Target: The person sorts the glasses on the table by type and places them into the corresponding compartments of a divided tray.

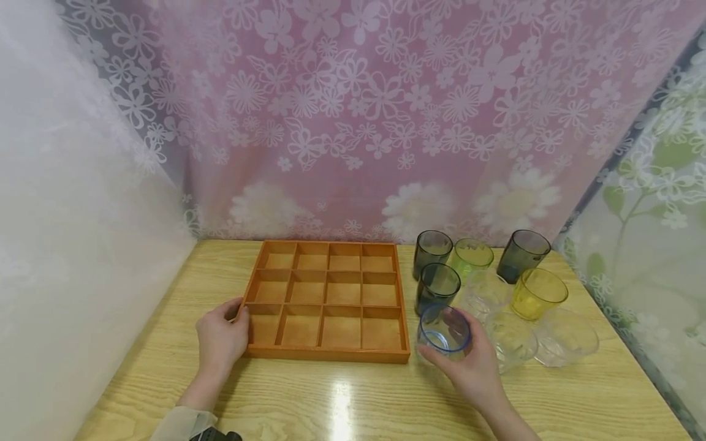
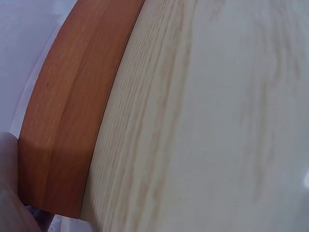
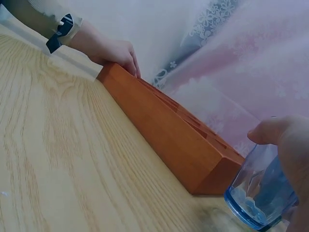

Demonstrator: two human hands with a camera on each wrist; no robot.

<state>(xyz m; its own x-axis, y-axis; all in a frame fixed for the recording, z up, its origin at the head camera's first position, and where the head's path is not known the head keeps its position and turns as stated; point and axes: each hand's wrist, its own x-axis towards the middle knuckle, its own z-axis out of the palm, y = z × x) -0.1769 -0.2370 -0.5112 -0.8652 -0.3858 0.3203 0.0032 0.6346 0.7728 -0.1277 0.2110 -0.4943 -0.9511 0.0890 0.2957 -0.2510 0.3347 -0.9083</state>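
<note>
My right hand [image 1: 474,367] holds a clear blue cup [image 1: 444,331], thumb on its near side and fingers around the right. In the right wrist view the cup [image 3: 260,193] is tilted, its base close over the table. At the left, my left hand [image 1: 223,334] grips the side wall of a wooden tray [image 1: 331,353] divided into several square compartments, near its front corner. The left wrist view shows the tray's wall [image 2: 67,106] between thumb and fingers. Every compartment of the tray is bare.
Right of the tray stand several cups: dark grey ones [image 1: 432,254], a green one [image 1: 472,257], a yellow one [image 1: 539,294] and clear ones [image 1: 568,337]. Behind the wooden table [image 1: 287,398] hangs a pink flowered curtain [image 1: 353,122]; white cloth [image 1: 83,214] borders the left.
</note>
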